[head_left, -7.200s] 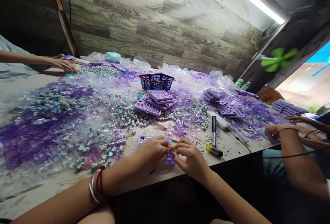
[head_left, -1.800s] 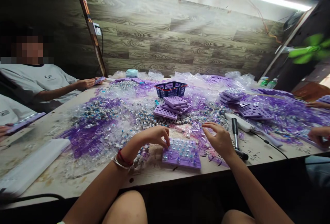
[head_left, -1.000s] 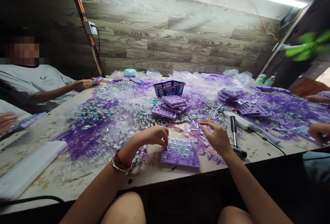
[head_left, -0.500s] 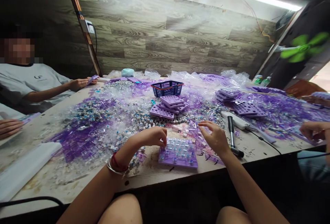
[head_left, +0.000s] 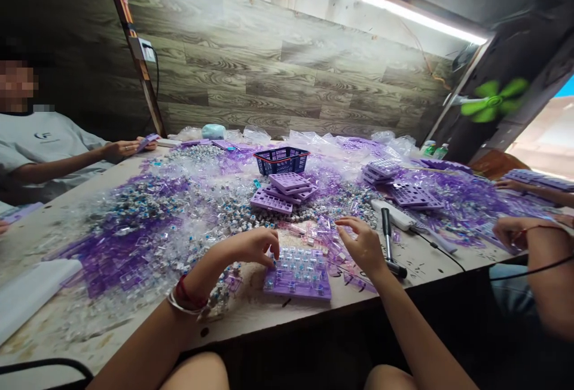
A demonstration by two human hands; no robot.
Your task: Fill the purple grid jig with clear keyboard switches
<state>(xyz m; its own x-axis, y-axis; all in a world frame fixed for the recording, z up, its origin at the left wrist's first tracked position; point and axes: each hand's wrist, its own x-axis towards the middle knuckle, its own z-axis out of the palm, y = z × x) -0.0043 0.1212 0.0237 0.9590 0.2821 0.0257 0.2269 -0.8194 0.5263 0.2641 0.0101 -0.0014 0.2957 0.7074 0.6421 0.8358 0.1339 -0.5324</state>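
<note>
A purple tray (head_left: 298, 276) filled with clear, blue-stemmed switches lies at the table's near edge. My left hand (head_left: 249, 246) is curled, with its fingertips pressed together on the tray's far left corner. My right hand (head_left: 362, 245) hovers just right of the tray. Its fingers are apart and bent over a small heap of clear purple pieces (head_left: 329, 233). Nothing shows between those fingers.
Loose switches and purple housings (head_left: 134, 228) cover the table. A stack of purple trays (head_left: 282, 189) and a blue basket (head_left: 281, 160) sit behind. A hammer (head_left: 388, 246) and a white power strip (head_left: 394, 213) lie to the right. Co-workers sit left (head_left: 49, 145) and right (head_left: 533, 246).
The view has swung a little to the right and down. My left hand stays on the tray's corner. My right hand has kept reaching into the loose pieces beside the tray.
</note>
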